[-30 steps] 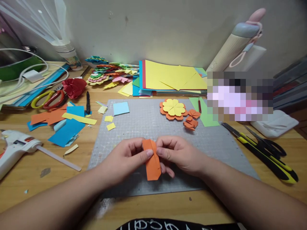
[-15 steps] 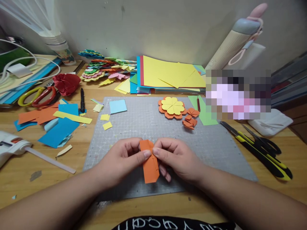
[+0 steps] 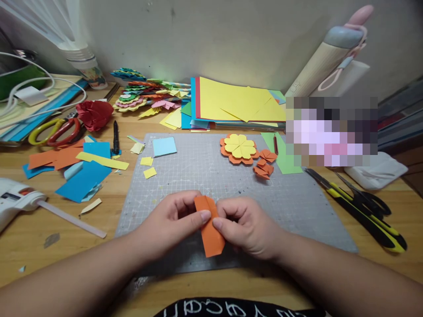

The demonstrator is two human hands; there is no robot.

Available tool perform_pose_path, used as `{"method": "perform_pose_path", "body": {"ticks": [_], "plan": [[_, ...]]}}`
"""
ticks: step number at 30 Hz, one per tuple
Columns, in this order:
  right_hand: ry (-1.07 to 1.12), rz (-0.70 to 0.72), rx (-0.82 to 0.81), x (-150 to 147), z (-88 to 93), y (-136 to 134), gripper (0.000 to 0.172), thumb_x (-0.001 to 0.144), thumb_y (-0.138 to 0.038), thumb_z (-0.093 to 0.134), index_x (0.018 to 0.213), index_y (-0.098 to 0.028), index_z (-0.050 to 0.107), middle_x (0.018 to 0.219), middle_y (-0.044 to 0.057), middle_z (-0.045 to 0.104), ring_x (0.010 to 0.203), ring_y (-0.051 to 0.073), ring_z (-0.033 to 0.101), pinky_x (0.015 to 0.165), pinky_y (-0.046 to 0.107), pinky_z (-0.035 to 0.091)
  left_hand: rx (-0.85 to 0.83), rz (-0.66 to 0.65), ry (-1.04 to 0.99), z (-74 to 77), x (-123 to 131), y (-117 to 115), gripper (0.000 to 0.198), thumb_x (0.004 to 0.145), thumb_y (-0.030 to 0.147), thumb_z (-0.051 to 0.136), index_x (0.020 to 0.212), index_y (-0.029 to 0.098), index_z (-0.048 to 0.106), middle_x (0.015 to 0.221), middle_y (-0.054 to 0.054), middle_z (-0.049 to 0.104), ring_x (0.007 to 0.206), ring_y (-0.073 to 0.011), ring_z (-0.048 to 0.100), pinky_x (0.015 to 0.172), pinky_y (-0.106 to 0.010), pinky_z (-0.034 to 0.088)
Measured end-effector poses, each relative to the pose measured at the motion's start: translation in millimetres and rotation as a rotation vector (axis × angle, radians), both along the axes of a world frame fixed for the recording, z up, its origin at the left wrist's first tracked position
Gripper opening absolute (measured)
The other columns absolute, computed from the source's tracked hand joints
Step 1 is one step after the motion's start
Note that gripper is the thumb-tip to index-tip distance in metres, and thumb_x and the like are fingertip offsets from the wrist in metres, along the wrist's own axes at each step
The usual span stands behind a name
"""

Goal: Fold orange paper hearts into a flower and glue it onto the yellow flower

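A folded orange paper strip [image 3: 209, 225] is pinched between both my hands just above the grey cutting mat [image 3: 205, 171]. My left hand [image 3: 173, 219] grips its upper left side with thumb on top. My right hand [image 3: 246, 224] grips the right edge, fingers curled and thumb pressed on the paper. The strip's pointed lower end hangs toward me. Farther back on the mat lie a yellow-and-orange paper flower [image 3: 239, 148] and several small folded orange pieces [image 3: 264, 165].
Left of the mat lie blue, orange and yellow paper scraps [image 3: 79, 169], a glue gun [image 3: 20, 200], scissors [image 3: 54, 132] and a red paper flower [image 3: 94, 114]. A stack of coloured sheets [image 3: 231, 105] sits at the back. A yellow utility knife [image 3: 363, 211] and black scissors [image 3: 366, 198] lie at right.
Both hands and the orange strip have drifted slightly down and toward me. My right thumb has slid lower along the strip, pressing its fold.
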State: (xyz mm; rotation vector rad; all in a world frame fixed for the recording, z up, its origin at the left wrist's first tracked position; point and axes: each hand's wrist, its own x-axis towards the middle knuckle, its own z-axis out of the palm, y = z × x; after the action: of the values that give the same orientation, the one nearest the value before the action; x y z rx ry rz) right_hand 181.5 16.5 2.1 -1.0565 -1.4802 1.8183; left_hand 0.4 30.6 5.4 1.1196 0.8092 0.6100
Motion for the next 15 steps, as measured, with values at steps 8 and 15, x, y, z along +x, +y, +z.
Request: {"method": "perform_pose_path", "body": {"ticks": [8, 15], "plan": [[0.022, -0.01, -0.096, 4.2, -2.6, 5.0, 0.011, 0.08, -0.026, 0.054, 0.074, -0.018, 0.052, 0.057, -0.005, 0.051, 0.041, 0.007, 0.046, 0.039, 0.019, 0.036, -0.085, 0.068, -0.029, -6.9, -5.5, 2.0, 0.02, 0.084, 0.033, 0.06, 0.075, 0.017, 0.054, 0.058, 0.006, 0.052, 0.05, -0.0068, 0.042, 0.049, -0.019, 0.03], [-0.057, -0.044, 0.056, 3.7, -2.0, 3.6, 0.009, 0.081, -0.02, 0.05, 0.072, -0.019, 0.049, 0.057, -0.007, 0.045, 0.041, 0.006, 0.043, 0.039, 0.018, 0.035, 0.048, 0.083, 0.151, 1.9, -0.4, 1.9, 0.007, 0.077, 0.023, 0.06, 0.077, 0.017, 0.055, 0.064, 0.006, 0.052, 0.053, -0.0069, 0.042, 0.05, -0.02, 0.033]]}}
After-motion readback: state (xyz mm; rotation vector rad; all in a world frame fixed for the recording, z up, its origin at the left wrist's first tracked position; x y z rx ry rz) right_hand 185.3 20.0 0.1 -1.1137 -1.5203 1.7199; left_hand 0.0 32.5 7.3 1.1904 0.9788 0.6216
